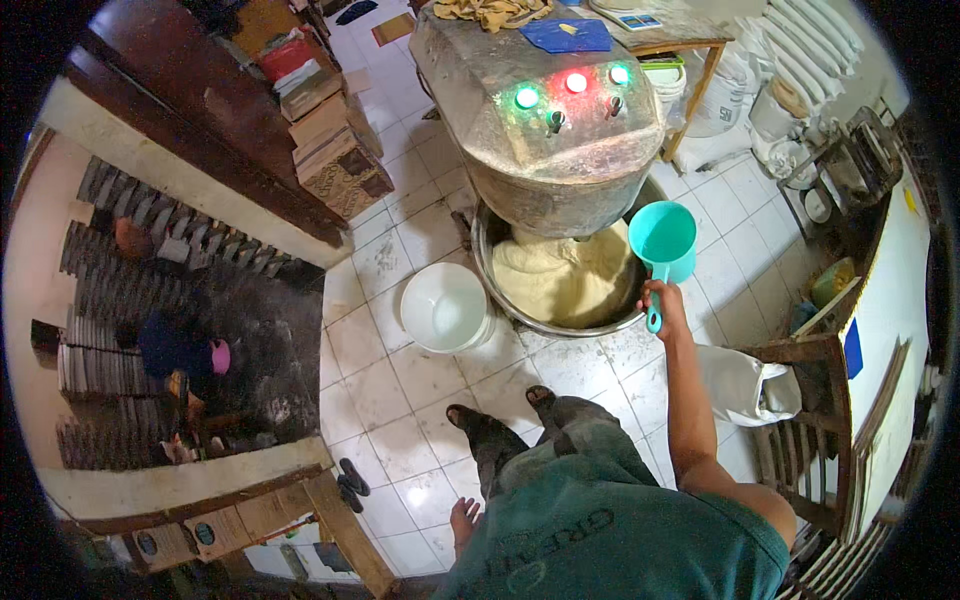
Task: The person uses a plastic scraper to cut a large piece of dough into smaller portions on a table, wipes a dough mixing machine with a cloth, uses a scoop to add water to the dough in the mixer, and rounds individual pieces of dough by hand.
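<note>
My right hand [667, 308] is closed round the handle of a turquoise dipper [676, 262]. The dipper is over the right rim of a large metal mixing bowl [482, 272], and I cannot make out whether it holds water. Pale dough [560, 285] lies in the bowl. Above it is the floury head of a dough mixer [560, 165], with one red and two green lights lit. My left hand [466, 522] hangs low beside my body with its fingers apart and nothing in it.
A white plastic bucket [411, 318] stands on the tiles left of the bowl. A white sack [735, 385] is right of my arm, near a wooden table [880, 400]. Cardboard boxes [345, 170] are stacked at the far left, and black sandals [351, 484] lie on the floor.
</note>
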